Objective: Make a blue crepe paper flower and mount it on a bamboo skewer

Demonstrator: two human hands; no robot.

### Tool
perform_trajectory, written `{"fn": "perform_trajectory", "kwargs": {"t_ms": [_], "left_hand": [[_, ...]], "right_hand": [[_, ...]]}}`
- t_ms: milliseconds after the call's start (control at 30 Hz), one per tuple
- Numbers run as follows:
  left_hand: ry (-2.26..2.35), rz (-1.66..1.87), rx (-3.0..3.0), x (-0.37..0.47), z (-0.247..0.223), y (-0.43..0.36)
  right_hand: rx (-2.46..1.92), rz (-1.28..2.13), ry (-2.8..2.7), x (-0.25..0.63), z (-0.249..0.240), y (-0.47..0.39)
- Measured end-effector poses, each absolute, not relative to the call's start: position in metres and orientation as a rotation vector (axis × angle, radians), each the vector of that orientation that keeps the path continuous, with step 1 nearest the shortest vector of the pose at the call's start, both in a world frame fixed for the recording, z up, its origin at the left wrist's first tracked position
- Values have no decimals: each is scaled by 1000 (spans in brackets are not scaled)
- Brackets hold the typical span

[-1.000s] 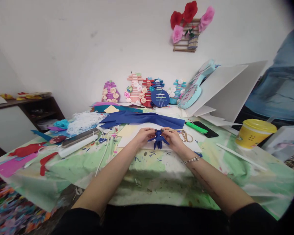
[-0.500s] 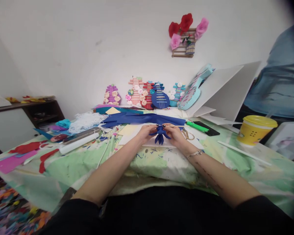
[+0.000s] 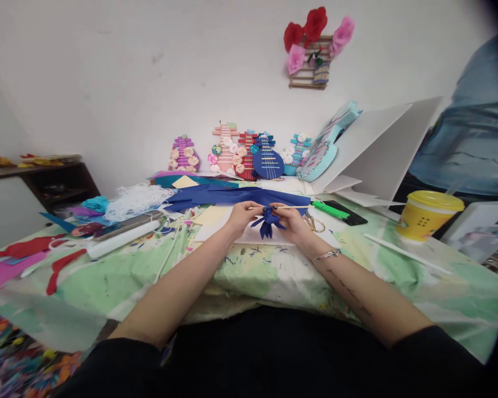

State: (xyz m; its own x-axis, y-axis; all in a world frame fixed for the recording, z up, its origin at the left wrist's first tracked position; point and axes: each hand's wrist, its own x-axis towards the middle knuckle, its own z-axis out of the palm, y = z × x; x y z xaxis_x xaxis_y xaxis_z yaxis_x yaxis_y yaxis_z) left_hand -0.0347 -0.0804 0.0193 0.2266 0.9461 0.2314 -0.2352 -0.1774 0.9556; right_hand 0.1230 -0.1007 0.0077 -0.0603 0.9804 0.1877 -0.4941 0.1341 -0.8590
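Both my hands are together over a white sheet (image 3: 216,232) in the middle of the table. A thin wooden stick (image 3: 296,207) runs sideways between them. My left hand (image 3: 243,216) is closed in a pinch at the stick's left end. My right hand (image 3: 289,221) pinches a dark blue cut piece with petal-like strips (image 3: 266,228) against the stick. The strips hang downward and fan out below the fingers. Just right of my right hand lie gold-handled scissors (image 3: 315,223), partly hidden by it.
Behind my hands lie blue sheets (image 3: 232,194). A green tool (image 3: 331,210) rests near a black phone (image 3: 354,216). A yellow-lidded cup (image 3: 429,216) stands right, a white glue gun stick-like bar (image 3: 122,239) lies left. Several decorated lute shapes (image 3: 269,164) lean on the wall.
My left hand has shifted from beside the blue piece onto the stick's left end. The blue piece has turned slightly in my right hand. The whole view has tilted a little downward.
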Motion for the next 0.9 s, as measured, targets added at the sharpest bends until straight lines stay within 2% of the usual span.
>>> {"fn": "perform_trajectory", "kwargs": {"t_ms": [333,900], "left_hand": [[748,1305,1478,-35,19,-82],[618,1215,1323,-38,17,-77]], "right_hand": [[-651,1329,-971,123,8,-102],[-576,1260,-1007,122,8,-102]]}}
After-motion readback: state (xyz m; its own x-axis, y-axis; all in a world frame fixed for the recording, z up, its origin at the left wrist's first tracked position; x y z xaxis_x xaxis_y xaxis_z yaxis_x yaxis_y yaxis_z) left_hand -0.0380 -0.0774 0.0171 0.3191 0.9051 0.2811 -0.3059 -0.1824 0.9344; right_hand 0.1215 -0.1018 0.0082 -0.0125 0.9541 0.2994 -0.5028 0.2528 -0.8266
